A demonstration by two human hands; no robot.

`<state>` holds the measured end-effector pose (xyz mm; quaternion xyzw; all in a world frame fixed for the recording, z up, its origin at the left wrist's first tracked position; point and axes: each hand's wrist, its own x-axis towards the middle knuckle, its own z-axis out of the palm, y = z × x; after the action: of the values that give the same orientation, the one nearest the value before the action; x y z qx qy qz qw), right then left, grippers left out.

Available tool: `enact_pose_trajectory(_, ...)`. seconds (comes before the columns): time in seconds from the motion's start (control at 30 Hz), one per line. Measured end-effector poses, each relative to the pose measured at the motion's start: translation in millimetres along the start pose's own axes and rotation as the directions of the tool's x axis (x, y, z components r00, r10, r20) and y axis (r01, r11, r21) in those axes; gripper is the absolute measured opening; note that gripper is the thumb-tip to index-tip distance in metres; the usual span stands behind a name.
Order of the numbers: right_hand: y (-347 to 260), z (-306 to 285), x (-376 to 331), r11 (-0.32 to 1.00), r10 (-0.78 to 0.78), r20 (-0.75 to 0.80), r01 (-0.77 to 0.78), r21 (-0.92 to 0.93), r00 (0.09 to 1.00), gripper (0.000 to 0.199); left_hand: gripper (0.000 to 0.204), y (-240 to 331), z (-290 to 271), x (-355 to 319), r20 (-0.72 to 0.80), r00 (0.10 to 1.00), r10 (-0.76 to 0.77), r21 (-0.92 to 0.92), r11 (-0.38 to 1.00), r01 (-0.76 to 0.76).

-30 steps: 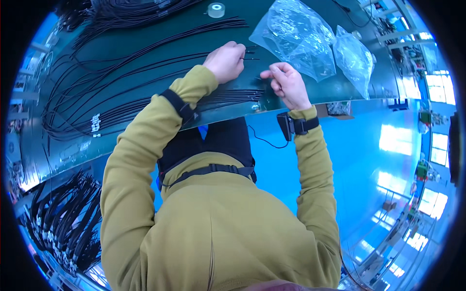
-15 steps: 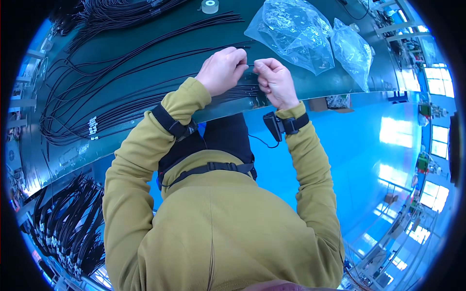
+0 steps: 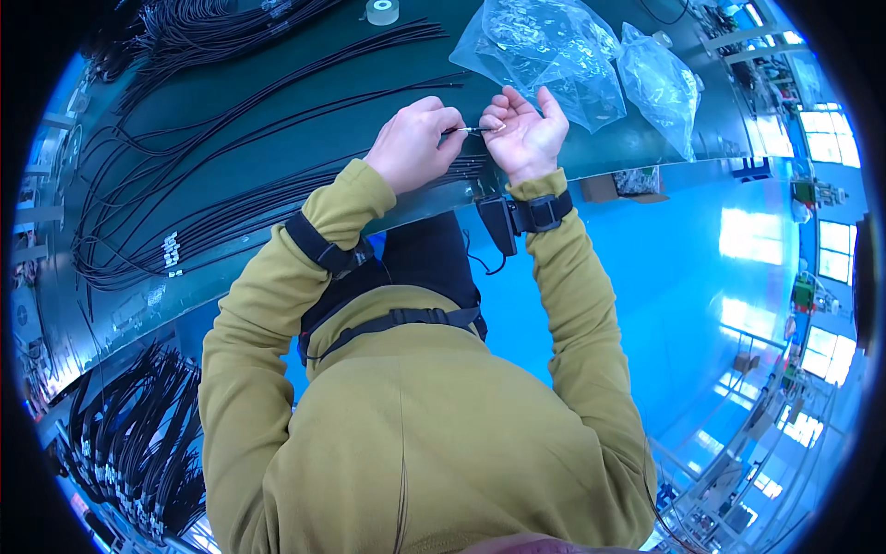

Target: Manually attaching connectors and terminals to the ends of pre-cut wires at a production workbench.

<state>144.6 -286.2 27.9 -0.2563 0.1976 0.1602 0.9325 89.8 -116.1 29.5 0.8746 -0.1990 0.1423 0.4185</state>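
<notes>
My left hand [image 3: 417, 143] is closed, pinching a thin black cable [image 3: 454, 131] near its end between thumb and fingers. The cable's tip points right and reaches the fingers of my right hand [image 3: 526, 134]. That hand is turned palm up with the thumb apart and the fingers loosely curled. A tiny pale piece [image 3: 499, 127] shows by its fingers, too small to name. Below both hands, a row of black cables [image 3: 305, 196] lies along the near side of the green table, their ends under and beside my left wrist.
More black cables [image 3: 277, 88] and a thick coil [image 3: 203, 37] lie at the far left. A roll of tape [image 3: 381, 11] sits at the back. Two clear plastic bags [image 3: 554, 55] rest at the right. Bundled cables [image 3: 138, 443] hang below the table's left side.
My right hand has let its pinch go and turned palm up, with thumb and fingers apart. My left hand keeps its pinch on the cable. The whole view has shifted slightly.
</notes>
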Motion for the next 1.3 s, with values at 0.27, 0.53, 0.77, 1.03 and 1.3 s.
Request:
enact_pose_trajectory(0.27,8.4,7.9,-1.1,0.997,-0.048,0.028,0.046,0.065,0.998,0.046,0.01,-3.0,1.2,-0.5,-0.002,1.0,-0.007,-0.008,1.0,0.007)
enact_pose_trajectory(0.53,17.8,11.2,-3.5,0.992,-0.114,0.015,0.113,0.063,0.993,0.045,0.011,-0.9,2.8,-1.2,0.018,1.0,-0.012,0.053,0.999,0.011)
enact_pose_trajectory(0.77,47.0,18.5,-4.5,0.961,-0.265,0.03,0.266,-0.075,0.964,0.05,0.015,7.5,5.4,-2.7,-0.108,0.994,-0.024,-0.009,1.0,0.023)
enact_pose_trajectory(1.03,20.2,1.7,-24.1,0.784,-0.159,0.182,0.236,-0.574,0.97,0.025,0.019,3.5,0.4,-2.2,-0.107,0.992,-0.071,0.009,0.997,0.072)
enact_pose_trajectory(1.3,12.1,0.3,-33.1,0.516,0.03,0.292,0.235,-0.823,0.956,0.021,0.017,6.0,5.0,-3.3,-0.16,0.986,0.036,-0.072,0.996,-0.048)
